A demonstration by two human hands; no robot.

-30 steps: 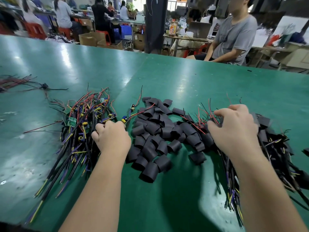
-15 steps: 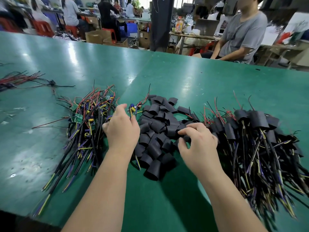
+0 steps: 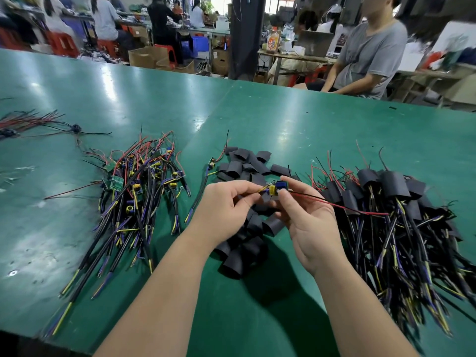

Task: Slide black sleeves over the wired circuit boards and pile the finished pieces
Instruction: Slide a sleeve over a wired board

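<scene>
Your left hand (image 3: 226, 204) and your right hand (image 3: 306, 217) both pinch one circuit board (image 3: 277, 188) between thumb and fingertips. The other fingers are loosely curled. The board has no sleeve on it yet. I cannot tell whether your right hand also keeps a sleeve underneath.

The board's red and black wires (image 3: 342, 206) run out from the grip to the right and cross the pile of finished pieces (image 3: 386, 197). The loose black sleeves (image 3: 239, 166) lie directly under and behind the grip. The heap of bare wired boards (image 3: 139, 186) is to the left of it.

I think the thin wires could catch in the finished pile, so a quick lift may drag pieces out of it. A sleeve pushed on at an angle may snag on the tall yellow and blue parts. If you pull by the wires and not by the board, the solder joints may suffer.

No writing can be read. The label on the bottle (image 3: 273, 43) far behind is too blurred.
</scene>
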